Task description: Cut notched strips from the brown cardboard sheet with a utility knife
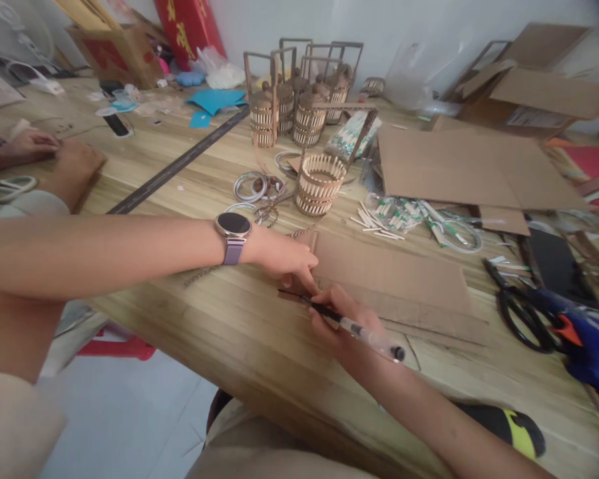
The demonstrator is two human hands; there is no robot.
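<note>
My left hand point(285, 258), with a watch point(233, 226) on its wrist, lies palm down and pins a small dark strip point(290, 295) against the near edge of a flat brown cardboard sheet point(394, 276). Its fingertips curl down onto the strip. My right hand point(347, 326) grips a clear-barrelled black pen point(359, 329), whose tip touches the strip right beside the left fingers. Both hands rest on the wooden table point(219, 332).
An open slatted wooden basket point(320, 183) stands just behind the cardboard, with several finished lantern-like baskets point(289, 110) farther back. Wire rings point(252, 186), loose sticks point(379, 223), black scissors point(522, 313), a blue glue gun point(586, 342) and big cardboard sheets point(469, 166) lie around. Another person's hands point(54, 156) rest at far left.
</note>
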